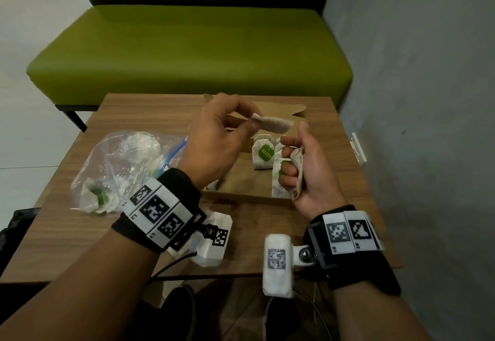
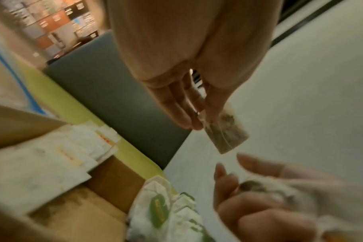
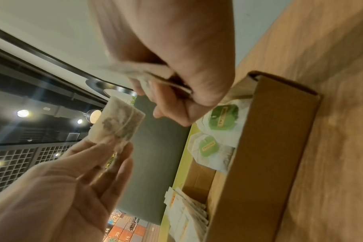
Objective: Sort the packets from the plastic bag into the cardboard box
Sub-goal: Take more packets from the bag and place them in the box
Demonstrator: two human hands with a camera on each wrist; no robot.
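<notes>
My left hand (image 1: 253, 120) pinches a bare tea bag (image 1: 273, 124) by one end, above the open cardboard box (image 1: 241, 180). The same tea bag (image 2: 226, 131) hangs from the fingertips in the left wrist view. My right hand (image 1: 289, 164) is to the right, over the box's right side, fingers curled round a crumpled white packet (image 1: 298, 164). Inside the box lie green-labelled tea bags (image 3: 224, 117) and a row of white packets (image 3: 186, 212). The clear plastic bag (image 1: 120, 169) lies left of the box with several packets in it.
Box and bag sit on a small wooden table (image 1: 267, 220). A green bench (image 1: 187, 46) stands behind it and a grey wall (image 1: 415, 99) runs close along the right. My legs are under the near edge.
</notes>
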